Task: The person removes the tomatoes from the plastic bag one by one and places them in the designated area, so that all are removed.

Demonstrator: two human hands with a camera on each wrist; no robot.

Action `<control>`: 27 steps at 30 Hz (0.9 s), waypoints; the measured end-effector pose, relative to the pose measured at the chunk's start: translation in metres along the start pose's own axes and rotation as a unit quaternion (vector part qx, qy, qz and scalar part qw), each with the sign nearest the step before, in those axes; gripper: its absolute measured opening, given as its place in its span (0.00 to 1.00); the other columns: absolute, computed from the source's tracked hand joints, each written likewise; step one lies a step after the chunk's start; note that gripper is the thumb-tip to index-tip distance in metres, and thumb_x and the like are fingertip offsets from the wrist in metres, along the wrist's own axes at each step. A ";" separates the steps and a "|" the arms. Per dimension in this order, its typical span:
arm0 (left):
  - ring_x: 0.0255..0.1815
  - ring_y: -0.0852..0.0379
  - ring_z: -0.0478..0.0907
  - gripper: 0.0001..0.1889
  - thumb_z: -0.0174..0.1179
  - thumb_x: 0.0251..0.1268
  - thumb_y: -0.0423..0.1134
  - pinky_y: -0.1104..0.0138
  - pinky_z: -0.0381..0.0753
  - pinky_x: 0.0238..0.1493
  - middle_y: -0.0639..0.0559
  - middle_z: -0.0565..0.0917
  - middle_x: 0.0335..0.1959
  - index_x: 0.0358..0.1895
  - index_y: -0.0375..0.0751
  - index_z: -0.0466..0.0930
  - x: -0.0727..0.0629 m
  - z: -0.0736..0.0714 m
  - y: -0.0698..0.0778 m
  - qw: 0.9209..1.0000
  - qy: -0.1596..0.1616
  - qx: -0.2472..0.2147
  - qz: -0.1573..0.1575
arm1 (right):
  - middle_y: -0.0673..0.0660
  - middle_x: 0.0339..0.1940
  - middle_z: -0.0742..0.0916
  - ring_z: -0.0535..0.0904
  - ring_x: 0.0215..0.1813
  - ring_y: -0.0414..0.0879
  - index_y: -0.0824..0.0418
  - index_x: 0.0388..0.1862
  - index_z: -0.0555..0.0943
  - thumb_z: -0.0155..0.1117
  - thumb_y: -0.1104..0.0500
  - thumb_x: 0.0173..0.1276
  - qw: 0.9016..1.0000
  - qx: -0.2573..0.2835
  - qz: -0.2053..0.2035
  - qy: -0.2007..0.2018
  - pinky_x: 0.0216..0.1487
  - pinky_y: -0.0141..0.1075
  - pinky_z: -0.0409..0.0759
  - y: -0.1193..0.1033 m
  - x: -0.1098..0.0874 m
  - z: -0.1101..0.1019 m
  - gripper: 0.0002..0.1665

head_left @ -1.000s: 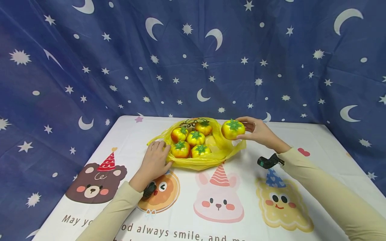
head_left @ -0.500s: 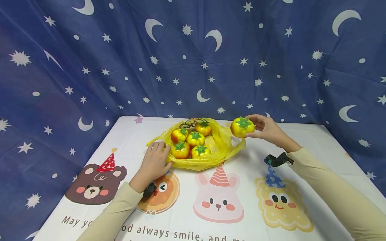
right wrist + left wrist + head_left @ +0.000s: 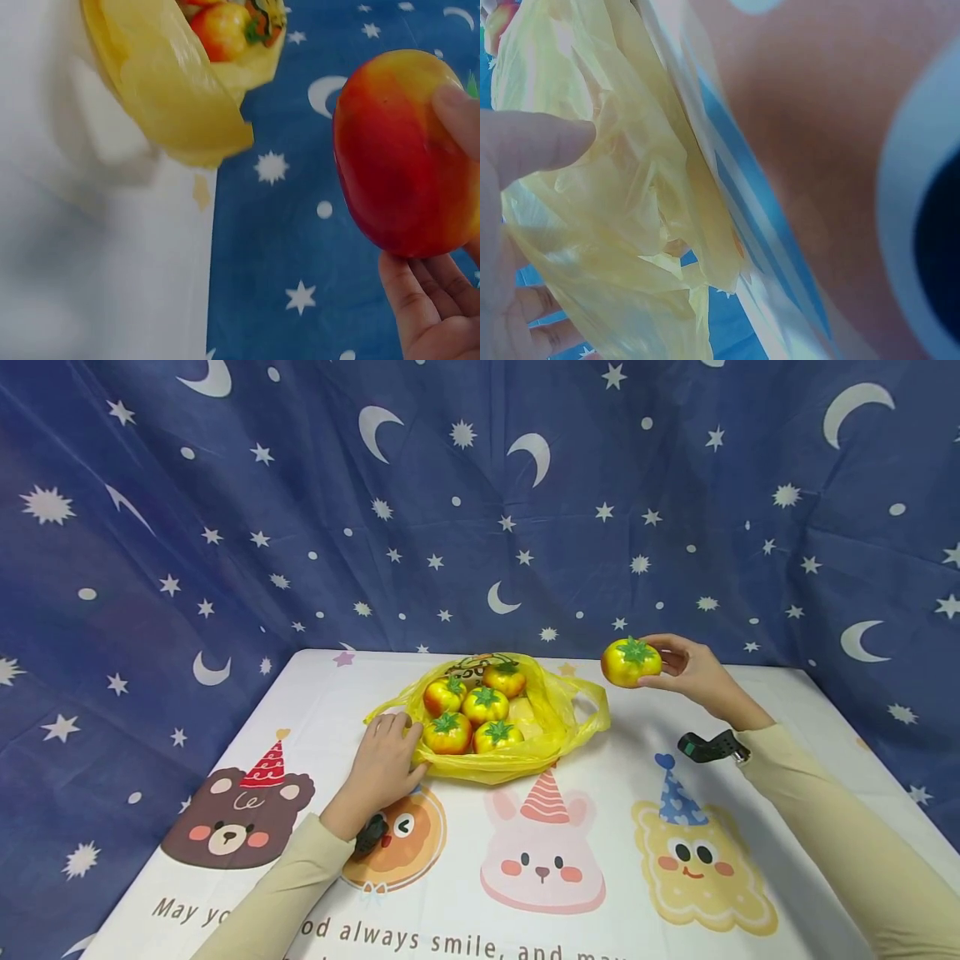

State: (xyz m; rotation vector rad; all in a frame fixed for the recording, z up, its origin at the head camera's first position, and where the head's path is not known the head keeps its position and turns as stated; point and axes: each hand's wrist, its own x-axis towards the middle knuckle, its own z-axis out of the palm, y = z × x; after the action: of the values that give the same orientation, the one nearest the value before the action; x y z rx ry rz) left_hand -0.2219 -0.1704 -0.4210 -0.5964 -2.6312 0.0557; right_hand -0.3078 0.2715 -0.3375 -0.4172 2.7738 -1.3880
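Note:
A yellow plastic bag [image 3: 558, 739] lies spread on the table, with several yellow-and-red tomatoes [image 3: 486, 703] with green star-shaped leaves inside it. At the bag's left edge is my left hand [image 3: 384, 760]; its fingers curl onto the plastic and its thumb points along the front side. Thin yellow plastic lies between that thumb [image 3: 547, 142] and the fingers in the left wrist view. To the right of the bag, my right hand [image 3: 693, 672] holds one tomato [image 3: 628, 663] raised above the table. Thumb and fingers grip its sides, and its red underside shows in the right wrist view.
A white tablecloth [image 3: 450, 877] with printed cartoon animals covers the table. Behind it hangs a dark blue curtain [image 3: 420, 518] with moons and stars. The bag's loose handle loop [image 3: 597, 702] sticks out to the right, below the raised tomato.
My right hand has moved right and slightly upward with the tomato, away from over the bag's right side. The handle loop now shows more fully. My left hand stays at the bag's edge.

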 end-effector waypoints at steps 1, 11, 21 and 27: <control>0.47 0.43 0.72 0.24 0.64 0.48 0.49 0.50 0.67 0.58 0.42 0.74 0.42 0.45 0.38 0.72 0.000 0.000 0.000 1.000 0.000 0.000 0.000 | 0.62 0.65 0.72 0.69 0.67 0.57 0.62 0.66 0.65 0.70 0.56 0.55 1.000 -0.001 0.004 0.003 0.51 0.16 0.72 0.002 0.000 -0.002 0.41; 0.47 0.42 0.71 0.24 0.64 0.49 0.49 0.50 0.67 0.58 0.41 0.73 0.43 0.46 0.38 0.72 0.000 0.000 0.000 1.000 -0.008 -0.002 -0.003 | 0.62 0.64 0.73 0.73 0.50 0.29 0.62 0.66 0.65 0.70 0.51 0.56 0.999 0.002 0.023 0.031 0.46 0.14 0.73 0.019 -0.002 -0.017 0.41; 0.48 0.41 0.71 0.24 0.65 0.49 0.48 0.49 0.67 0.58 0.40 0.73 0.43 0.46 0.38 0.73 0.000 -0.002 0.001 1.000 -0.011 -0.013 -0.007 | 0.61 0.65 0.72 0.73 0.45 0.21 0.62 0.69 0.62 0.69 0.50 0.56 0.998 0.026 0.040 0.045 0.45 0.16 0.74 0.038 -0.002 -0.030 0.45; 0.48 0.40 0.71 0.25 0.65 0.49 0.49 0.48 0.66 0.59 0.40 0.73 0.43 0.46 0.38 0.72 0.000 -0.003 0.001 1.000 -0.014 -0.020 -0.009 | 0.67 0.67 0.69 0.72 0.46 0.23 0.64 0.70 0.60 0.67 0.49 0.58 0.997 0.020 0.053 0.045 0.44 0.15 0.74 0.043 -0.004 -0.029 0.46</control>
State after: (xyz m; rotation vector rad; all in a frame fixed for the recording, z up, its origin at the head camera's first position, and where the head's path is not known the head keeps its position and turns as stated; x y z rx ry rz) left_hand -0.2202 -0.1695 -0.4190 -0.5897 -2.6707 0.0065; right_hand -0.3176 0.3196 -0.3540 -0.2098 2.7855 -1.4705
